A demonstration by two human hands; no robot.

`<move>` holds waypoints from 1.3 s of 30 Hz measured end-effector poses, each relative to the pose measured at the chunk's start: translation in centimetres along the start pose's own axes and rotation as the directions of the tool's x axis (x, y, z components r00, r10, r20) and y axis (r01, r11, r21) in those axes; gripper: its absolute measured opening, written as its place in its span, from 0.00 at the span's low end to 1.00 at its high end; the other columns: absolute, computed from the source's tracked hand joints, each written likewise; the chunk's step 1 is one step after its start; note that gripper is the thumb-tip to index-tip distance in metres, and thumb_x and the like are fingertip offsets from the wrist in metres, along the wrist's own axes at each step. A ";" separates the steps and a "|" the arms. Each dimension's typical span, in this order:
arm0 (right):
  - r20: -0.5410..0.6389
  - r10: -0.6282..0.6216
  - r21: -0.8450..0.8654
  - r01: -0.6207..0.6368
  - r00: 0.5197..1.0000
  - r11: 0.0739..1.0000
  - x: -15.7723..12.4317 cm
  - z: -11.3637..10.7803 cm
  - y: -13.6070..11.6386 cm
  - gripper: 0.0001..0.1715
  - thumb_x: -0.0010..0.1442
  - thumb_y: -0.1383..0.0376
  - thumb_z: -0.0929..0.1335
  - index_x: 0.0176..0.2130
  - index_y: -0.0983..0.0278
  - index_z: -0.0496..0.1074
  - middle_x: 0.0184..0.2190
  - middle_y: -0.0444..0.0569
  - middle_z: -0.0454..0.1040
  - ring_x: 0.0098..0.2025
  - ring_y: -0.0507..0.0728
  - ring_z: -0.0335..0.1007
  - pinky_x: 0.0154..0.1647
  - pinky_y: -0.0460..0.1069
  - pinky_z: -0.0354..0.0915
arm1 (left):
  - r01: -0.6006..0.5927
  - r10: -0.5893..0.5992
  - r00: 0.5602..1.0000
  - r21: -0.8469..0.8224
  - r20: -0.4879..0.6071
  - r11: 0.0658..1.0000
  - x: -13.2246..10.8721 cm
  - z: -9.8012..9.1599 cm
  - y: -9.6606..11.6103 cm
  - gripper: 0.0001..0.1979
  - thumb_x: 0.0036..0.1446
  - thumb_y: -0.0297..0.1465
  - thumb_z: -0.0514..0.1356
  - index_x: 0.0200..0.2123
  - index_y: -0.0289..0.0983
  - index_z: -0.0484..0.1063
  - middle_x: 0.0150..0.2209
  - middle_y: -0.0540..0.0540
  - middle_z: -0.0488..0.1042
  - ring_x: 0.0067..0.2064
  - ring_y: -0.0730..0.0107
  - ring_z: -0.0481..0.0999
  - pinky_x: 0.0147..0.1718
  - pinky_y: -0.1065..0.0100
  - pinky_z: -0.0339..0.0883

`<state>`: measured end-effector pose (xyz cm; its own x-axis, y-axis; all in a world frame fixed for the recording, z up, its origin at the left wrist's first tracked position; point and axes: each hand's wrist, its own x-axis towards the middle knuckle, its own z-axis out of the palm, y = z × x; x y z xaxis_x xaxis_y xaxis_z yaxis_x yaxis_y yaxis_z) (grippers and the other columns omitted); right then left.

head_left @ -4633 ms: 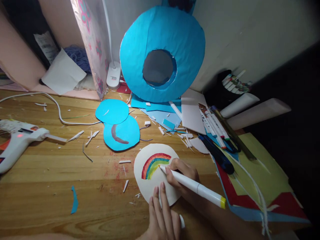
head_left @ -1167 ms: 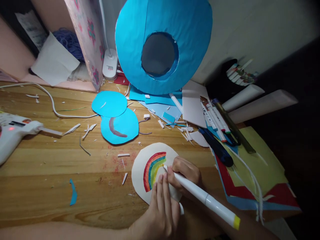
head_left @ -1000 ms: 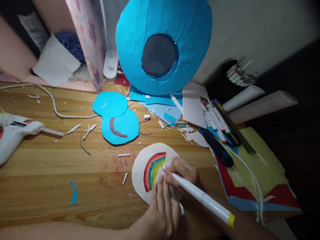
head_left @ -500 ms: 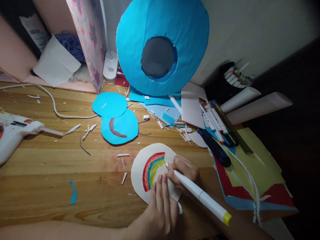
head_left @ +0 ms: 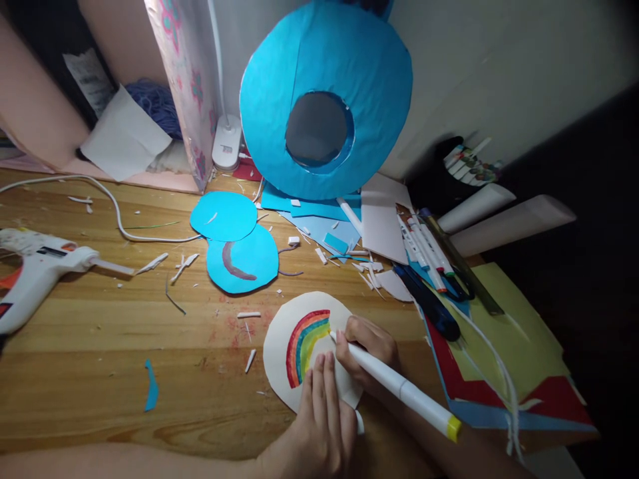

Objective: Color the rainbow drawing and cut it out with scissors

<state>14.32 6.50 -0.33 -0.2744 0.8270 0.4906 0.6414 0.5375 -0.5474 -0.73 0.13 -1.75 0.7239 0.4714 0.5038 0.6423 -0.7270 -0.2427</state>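
A round cream paper disc (head_left: 279, 346) lies on the wooden table, bearing a rainbow arc (head_left: 295, 346) of red, orange, teal, green and yellow bands. My left hand (head_left: 322, 419) rests flat on the lower part of the disc, fingers stretched out and holding nothing. A white marker (head_left: 399, 386) with a yellow end is gripped in my right hand (head_left: 372, 342). The marker's tip touches the paper at the right end of the yellow band. Left of and beyond the disc sit two joined blue paper circles (head_left: 259, 249), the nearer one with a dark curved stroke.
A glue gun (head_left: 44, 266) lies at the left. A large blue disc with a round hole (head_left: 269, 100) stands at the back. On the right are several markers (head_left: 424, 246), a dark blue-handled tool (head_left: 432, 306) and stacked coloured paper (head_left: 524, 319). White scraps litter the table.
The view has tilted up slightly, so everything sits a little lower in the picture. The marker tip has shifted slightly along the yellow band's end; both hands keep the same hold.
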 end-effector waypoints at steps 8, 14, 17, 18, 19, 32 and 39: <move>-0.023 0.021 -0.007 -0.022 1.000 1.000 0.2 -0.1 -0.2 0.18 0.54 0.77 0.63 0.26 0.59 0.50 0.20 0.38 0.51 0.20 0.52 0.51 0.22 0.49 0.50 | -0.006 0.006 1.000 0.000 -0.007 1.000 0.5 -0.5 -0.6 0.10 0.55 0.30 0.52 0.31 0.28 0.70 0.40 0.29 0.78 0.43 0.46 0.78 0.45 0.52 0.65; -0.042 0.030 0.017 -0.030 0.999 0.999 0.4 -0.1 -0.1 0.18 0.52 0.77 0.64 0.25 0.59 0.52 0.19 0.38 0.53 0.19 0.52 0.52 0.21 0.48 0.52 | -0.005 0.005 1.000 -0.008 -0.014 1.000 0.4 -0.3 -0.6 0.11 0.56 0.30 0.53 0.33 0.27 0.71 0.41 0.27 0.78 0.43 0.48 0.79 0.46 0.53 0.63; -0.053 0.046 0.044 -0.044 0.998 0.998 0.2 0.0 0.0 0.18 0.51 0.77 0.65 0.24 0.59 0.53 0.19 0.38 0.53 0.19 0.52 0.52 0.21 0.48 0.51 | 0.001 -0.001 1.000 0.005 -0.027 1.000 0.4 -0.2 -0.4 0.11 0.56 0.30 0.53 0.33 0.27 0.70 0.40 0.28 0.78 0.42 0.50 0.79 0.51 0.50 0.59; -0.072 0.056 0.057 -0.052 0.996 0.997 0.1 -0.1 0.0 0.17 0.52 0.77 0.65 0.24 0.59 0.53 0.19 0.38 0.53 0.19 0.51 0.52 0.21 0.48 0.51 | 0.005 -0.005 1.000 0.005 -0.030 1.000 0.4 -0.1 -0.4 0.10 0.56 0.29 0.53 0.32 0.27 0.70 0.40 0.28 0.78 0.43 0.50 0.79 0.53 0.49 0.57; -0.093 0.069 0.073 -0.062 0.993 0.995 0.1 -0.1 0.0 0.17 0.52 0.76 0.65 0.24 0.59 0.54 0.19 0.38 0.53 0.19 0.51 0.52 0.22 0.48 0.52 | 0.010 -0.010 0.999 0.001 -0.040 1.000 0.4 -0.1 -0.3 0.10 0.56 0.28 0.52 0.32 0.27 0.70 0.39 0.28 0.78 0.43 0.49 0.79 0.53 0.49 0.56; 0.097 0.566 0.489 -0.534 0.819 0.690 2.3 -0.9 1.1 0.17 0.60 0.56 0.65 0.25 0.62 0.62 0.19 0.38 0.59 0.21 0.50 0.55 0.22 0.44 0.55 | 0.095 -0.098 0.995 -0.116 -0.021 0.989 1.4 -0.8 -1.5 0.13 0.60 0.22 0.47 0.39 0.26 0.70 0.45 0.32 0.77 0.49 0.56 0.76 0.53 0.56 0.55; 0.141 0.489 0.508 -0.486 0.861 0.711 1.8 -0.8 0.4 0.13 0.59 0.57 0.67 0.30 0.62 0.64 0.24 0.39 0.63 0.26 0.50 0.59 0.26 0.44 0.58 | 0.132 -0.130 0.991 -0.121 0.019 0.984 0.3 -1.9 0.0 0.16 0.57 0.22 0.43 0.31 0.28 0.71 0.43 0.29 0.77 0.45 0.51 0.78 0.45 0.57 0.61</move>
<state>14.69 8.05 0.89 -0.0237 0.9979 0.0597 0.2255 0.0635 -0.9722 -1.02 -0.65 0.02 0.6386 0.5714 0.5154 0.6968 -0.7136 -0.0721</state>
